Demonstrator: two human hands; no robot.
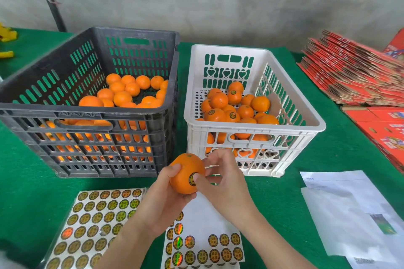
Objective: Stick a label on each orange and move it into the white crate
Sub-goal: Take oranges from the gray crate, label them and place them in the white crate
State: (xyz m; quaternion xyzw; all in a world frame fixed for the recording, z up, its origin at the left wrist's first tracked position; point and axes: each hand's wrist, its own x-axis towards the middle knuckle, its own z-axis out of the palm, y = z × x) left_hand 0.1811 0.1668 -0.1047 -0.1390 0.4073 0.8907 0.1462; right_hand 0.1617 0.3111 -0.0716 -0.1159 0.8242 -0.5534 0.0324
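Observation:
My left hand (160, 199) holds an orange (184, 171) above the green table, in front of the two crates. A round gold label (192, 178) sits on the orange's front, and the thumb of my right hand (220, 183) presses on it. The white crate (303, 109) at centre right holds several oranges, some showing labels. The dark grey crate (65, 113) at left holds several oranges without visible labels. A full sheet of gold labels (96, 220) lies at lower left; a partly used sheet (205, 244) lies under my hands.
A stack of flat red cartons (354, 76) lies at the right, with more red boxes (384, 129) in front of it. White papers (349, 214) lie at lower right. Yellow objects (7, 35) sit at the far left edge. A grey wall stands behind the table.

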